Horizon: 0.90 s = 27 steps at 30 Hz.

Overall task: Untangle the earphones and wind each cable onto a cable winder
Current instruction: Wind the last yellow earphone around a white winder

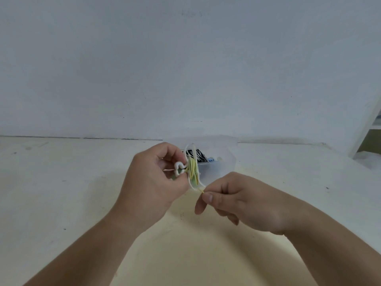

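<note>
My left hand [153, 178] grips a small white cable winder [179, 167], held up above the table. Yellow-green earphone cable [193, 169] is wrapped around it in several turns, with a white loop running around the bundle. My right hand [237, 201] sits just right of and below the winder and pinches the free yellow end of the cable [201, 190] between thumb and forefinger. The cable runs short and taut from the winder to that pinch.
A translucent plastic box [218, 168] stands on the pale table behind my hands, holding a black-and-white wound bundle [199, 155] and a small blue item. A white wall rises behind the table. A white shelf leg [367, 129] stands at far right.
</note>
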### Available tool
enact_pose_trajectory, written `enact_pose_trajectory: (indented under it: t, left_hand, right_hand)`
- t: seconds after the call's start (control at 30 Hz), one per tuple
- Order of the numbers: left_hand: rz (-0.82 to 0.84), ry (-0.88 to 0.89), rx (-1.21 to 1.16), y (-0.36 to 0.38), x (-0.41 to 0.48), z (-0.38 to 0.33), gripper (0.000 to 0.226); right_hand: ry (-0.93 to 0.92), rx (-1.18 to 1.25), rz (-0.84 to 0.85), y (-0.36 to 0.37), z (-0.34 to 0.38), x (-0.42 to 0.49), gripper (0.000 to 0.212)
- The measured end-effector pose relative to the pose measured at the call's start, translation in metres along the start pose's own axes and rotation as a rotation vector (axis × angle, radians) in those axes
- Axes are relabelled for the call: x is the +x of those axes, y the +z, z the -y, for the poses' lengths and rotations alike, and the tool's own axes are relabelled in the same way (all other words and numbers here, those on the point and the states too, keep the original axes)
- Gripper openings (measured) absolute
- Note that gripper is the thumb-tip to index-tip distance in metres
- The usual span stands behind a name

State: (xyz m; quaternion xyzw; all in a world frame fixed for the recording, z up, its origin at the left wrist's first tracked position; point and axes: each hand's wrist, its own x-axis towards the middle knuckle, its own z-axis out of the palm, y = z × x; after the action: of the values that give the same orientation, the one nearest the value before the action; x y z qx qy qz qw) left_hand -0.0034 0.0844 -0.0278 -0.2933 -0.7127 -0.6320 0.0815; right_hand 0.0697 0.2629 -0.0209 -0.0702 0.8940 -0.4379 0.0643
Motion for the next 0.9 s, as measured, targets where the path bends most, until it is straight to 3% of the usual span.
enact_pose_trajectory:
  t: [0.4,0.53,0.7,0.9]
  left_hand:
    - [0.001,0.108,0.284,0.007,-0.007,0.002,0.032]
    - [0.093,0.142,0.369,0.004,-0.007,0.001,0.032]
    - [0.2,0.12,0.371,0.007,-0.011,0.0,0.034]
    - [0.223,0.058,0.292,0.005,-0.011,-0.002,0.033]
  right_hand:
    - [-0.073,-0.06,0.054,0.005,0.008,-0.004,0.026]
    - [-0.137,-0.013,-0.149,-0.008,0.01,-0.007,0.028]
    - [-0.162,-0.12,-0.436,-0.01,0.006,-0.002,0.027]
    - [-0.085,-0.068,-0.596,-0.013,0.0,0.0,0.031]
